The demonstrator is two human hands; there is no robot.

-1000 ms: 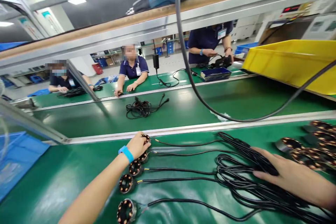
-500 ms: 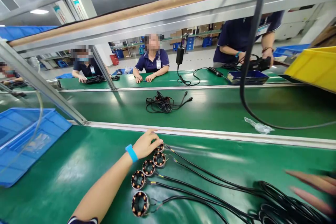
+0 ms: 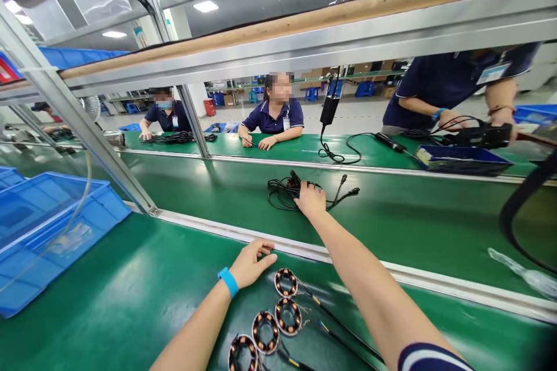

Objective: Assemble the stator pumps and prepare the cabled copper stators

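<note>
My right hand (image 3: 312, 200) reaches over the rail and closes on a coiled black cable (image 3: 281, 192) lying on the middle green strip. Two plug ends (image 3: 349, 186) stick out to the right of that hand; its fingertips are partly hidden. Near the white rail, my left hand (image 3: 252, 264), below a blue wristband (image 3: 228, 283), is open and holds nothing, with thumb and fingers apart. Just right of and below it lie several ring-shaped stators with copper windings (image 3: 286, 283), lead wires attached. Black cables (image 3: 343, 336) run from them toward the lower right, partly under my right forearm.
Blue bins (image 3: 65, 232) stand at the left. A white rail (image 3: 209, 229) divides the near surface from the middle strip. Clear plastic (image 3: 524, 272) lies at the right. A thick black cable (image 3: 528, 208) hangs nearby. Across the line, co-workers (image 3: 276, 113) sit and stand.
My right hand has come from the lower right up to the coiled cable and closed on it. My left hand has let go of the top stator. The view has shifted.
</note>
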